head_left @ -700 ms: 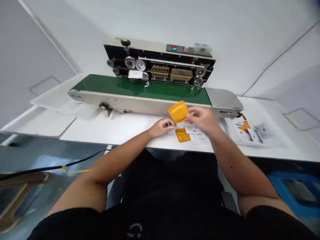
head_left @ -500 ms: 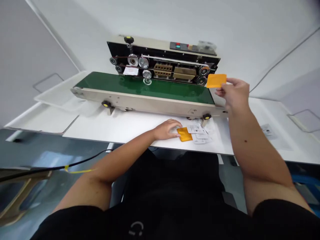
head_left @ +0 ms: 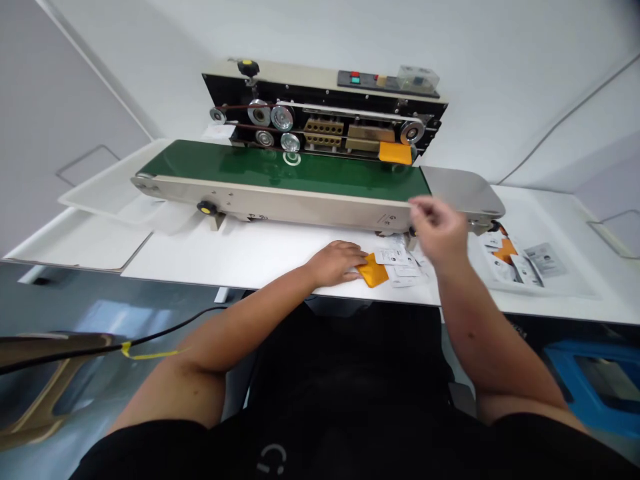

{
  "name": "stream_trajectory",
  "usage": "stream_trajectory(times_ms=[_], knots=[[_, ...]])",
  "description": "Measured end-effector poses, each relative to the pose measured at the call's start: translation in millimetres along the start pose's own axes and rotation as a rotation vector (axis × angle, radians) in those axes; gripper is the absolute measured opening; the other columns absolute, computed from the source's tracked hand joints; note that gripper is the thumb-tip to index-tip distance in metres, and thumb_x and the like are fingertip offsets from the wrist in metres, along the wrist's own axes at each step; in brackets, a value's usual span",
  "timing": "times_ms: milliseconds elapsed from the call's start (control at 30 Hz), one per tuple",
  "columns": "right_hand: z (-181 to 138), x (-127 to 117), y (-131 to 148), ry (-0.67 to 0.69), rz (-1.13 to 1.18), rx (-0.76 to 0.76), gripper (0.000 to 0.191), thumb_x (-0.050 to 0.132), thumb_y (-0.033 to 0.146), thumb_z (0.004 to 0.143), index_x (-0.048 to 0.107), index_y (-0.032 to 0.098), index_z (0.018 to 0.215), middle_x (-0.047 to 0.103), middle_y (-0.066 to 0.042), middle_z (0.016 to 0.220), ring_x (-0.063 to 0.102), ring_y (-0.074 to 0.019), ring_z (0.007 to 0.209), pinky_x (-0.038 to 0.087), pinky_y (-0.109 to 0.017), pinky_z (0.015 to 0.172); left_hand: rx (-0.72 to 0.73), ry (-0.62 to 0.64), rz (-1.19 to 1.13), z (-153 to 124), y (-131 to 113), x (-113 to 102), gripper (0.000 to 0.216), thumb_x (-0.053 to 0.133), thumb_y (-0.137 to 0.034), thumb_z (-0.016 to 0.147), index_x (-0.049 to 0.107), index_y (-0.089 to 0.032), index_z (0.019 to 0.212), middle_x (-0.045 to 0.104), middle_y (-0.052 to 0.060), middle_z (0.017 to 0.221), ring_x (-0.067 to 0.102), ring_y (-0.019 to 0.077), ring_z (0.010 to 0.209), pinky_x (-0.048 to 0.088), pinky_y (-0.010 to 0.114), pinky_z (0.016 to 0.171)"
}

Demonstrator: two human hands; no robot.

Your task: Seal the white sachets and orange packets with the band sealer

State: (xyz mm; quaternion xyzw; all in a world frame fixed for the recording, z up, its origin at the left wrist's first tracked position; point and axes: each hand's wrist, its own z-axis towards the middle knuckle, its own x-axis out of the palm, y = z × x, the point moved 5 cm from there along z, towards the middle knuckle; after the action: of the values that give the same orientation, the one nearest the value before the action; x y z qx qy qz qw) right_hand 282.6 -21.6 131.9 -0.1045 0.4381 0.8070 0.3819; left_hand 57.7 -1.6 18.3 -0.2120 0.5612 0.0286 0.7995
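"What's the left hand (head_left: 336, 263) doing?"

"It lies flat, palm down, fingers together, with the fingertips resting on an orange foil sachet (head_left: 373, 271). That sachet sits near the front edge of the white table (head_left: 225, 253), just below the middle of the frame."

"And the right hand (head_left: 437, 232)?"

"It's raised off the table, right of centre, just in front of the conveyor's metal end. It's blurred, with the fingers loosely bunched. I can't tell whether they pinch anything."

"Is there any more orange?"

"Yes, a second orange sachet (head_left: 395, 153) lies flat at the far edge of the green conveyor belt (head_left: 280, 168), toward its right end. It's right below the heating blocks of the band sealer (head_left: 320, 107)."

"What's around the hands?"

"Printed white cards (head_left: 400, 265) lie just right of the first sachet, under the right hand's reach. Farther right are printed sheets (head_left: 520, 261) with an orange piece among them. A clear plastic tray (head_left: 113, 180) sits at upper left, and a blue crate (head_left: 590, 380) at lower right."
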Motion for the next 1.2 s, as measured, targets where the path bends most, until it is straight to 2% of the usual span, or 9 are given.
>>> stream_trajectory(times_ms=[100, 200, 300, 433, 533, 733, 867, 1033, 1200], knots=[[-78, 27, 8, 0.318, -0.053, -0.153, 0.027, 0.062, 0.034, 0.098, 0.077, 0.024, 0.118, 0.078, -0.009, 0.112, 0.071, -0.0271, 0.104, 0.06, -0.048, 0.095, 0.033, 0.029, 0.02, 0, -4, 3, 0.047, 0.059, -0.047, 0.106, 0.062, -0.026, 0.149, 0.061, 0.008, 0.156, 0.052, 0.0306, 0.149, 0.038, 0.049, 0.124], [-126, 42, -2, 0.452, -0.13, -0.178, 0.051, 0.065, 0.038, 0.097, 0.064, 0.022, 0.145, 0.067, -0.012, 0.146, 0.058, -0.0345, 0.14, 0.046, -0.058, 0.119, 0.04, 0.081, 0.021, -1, -5, 7, 0.046, 0.056, -0.043, 0.109, 0.058, -0.029, 0.153, 0.058, 0.006, 0.159, 0.045, 0.0294, 0.155, 0.031, 0.052, 0.128], [-144, 48, -14, 0.565, -0.216, -0.128, 0.076, 0.07, 0.045, 0.093, 0.048, 0.021, 0.161, 0.052, -0.013, 0.163, 0.042, -0.0379, 0.156, 0.035, -0.064, 0.128, 0.042, 0.061, 0.007, -2, -4, 7, 0.044, 0.057, -0.043, 0.108, 0.061, -0.029, 0.15, 0.063, 0.007, 0.154, 0.05, 0.0295, 0.151, 0.032, 0.053, 0.128], [-142, 51, -19, 0.631, -0.202, -0.039, 0.074, 0.066, 0.043, 0.096, 0.043, 0.027, 0.164, 0.051, -0.009, 0.164, 0.046, -0.0336, 0.154, 0.031, -0.065, 0.13, 0.088, 0.028, -0.037, -2, -1, 4, 0.051, 0.068, -0.048, 0.102, 0.062, -0.028, 0.149, 0.066, 0.008, 0.15, 0.053, 0.0301, 0.149, 0.039, 0.051, 0.124], [-138, 53, -20, 0.633, -0.155, 0.001, 0.068, 0.064, 0.041, 0.097, 0.047, 0.029, 0.161, 0.053, -0.007, 0.162, 0.047, -0.0311, 0.154, 0.031, -0.063, 0.131, 0.124, -0.019, -0.04, -3, -3, 0, 0.046, 0.068, -0.049, 0.102, 0.066, -0.03, 0.144, 0.069, 0.007, 0.146, 0.059, 0.0291, 0.143, 0.044, 0.05, 0.118], [-141, 54, -24, 0.592, -0.084, 0.044, 0.067, 0.067, 0.047, 0.096, 0.051, 0.028, 0.159, 0.053, -0.007, 0.162, 0.045, -0.0304, 0.155, 0.026, -0.06, 0.134, 0.134, -0.196, 0.021, -7, -11, -13, 0.03, 0.056, -0.047, 0.109, 0.077, -0.029, 0.119, 0.082, 0.004, 0.116, 0.075, 0.0218, 0.105, 0.054, 0.039, 0.094], [-139, 49, -24, 0.506, -0.055, 0.073, 0.066, 0.069, 0.048, 0.093, 0.056, 0.026, 0.154, 0.054, -0.01, 0.161, 0.043, -0.033, 0.156, 0.028, -0.062, 0.132, -0.014, -0.38, -0.096, -12, 2, -28, 0.038, 0.047, -0.044, 0.112, 0.076, -0.021, 0.106, 0.081, 0.008, 0.104, 0.074, 0.0198, 0.095, 0.057, 0.034, 0.087], [-124, 39, -12, 0.206, 0.107, 0.14, 0.041, 0.066, 0.043, 0.095, 0.069, 0.026, 0.132, 0.074, -0.011, 0.128, 0.069, -0.0286, 0.119, 0.054, -0.053, 0.109, -0.337, -0.489, -0.417, -18, 30, -28, 0.031, 0.055, -0.044, 0.107, 0.071, -0.018, 0.105, 0.076, 0.006, 0.088, 0.071, 0.0154, 0.077, 0.057, 0.028, 0.072], [-106, 56, -16, 0.121, 0.34, 0.351, 0.044, 0.068, 0.041, 0.092, 0.066, 0.024, 0.132, 0.072, -0.004, 0.101, 0.066, -0.0171, 0.08, 0.057, -0.034, 0.076, -0.378, -0.467, -0.796, -14, 37, -14, 0.036, 0.065, -0.05, 0.101, 0.064, -0.015, 0.11, 0.077, 0.009, 0.1, 0.074, 0.0138, 0.077, 0.059, 0.025, 0.067]])
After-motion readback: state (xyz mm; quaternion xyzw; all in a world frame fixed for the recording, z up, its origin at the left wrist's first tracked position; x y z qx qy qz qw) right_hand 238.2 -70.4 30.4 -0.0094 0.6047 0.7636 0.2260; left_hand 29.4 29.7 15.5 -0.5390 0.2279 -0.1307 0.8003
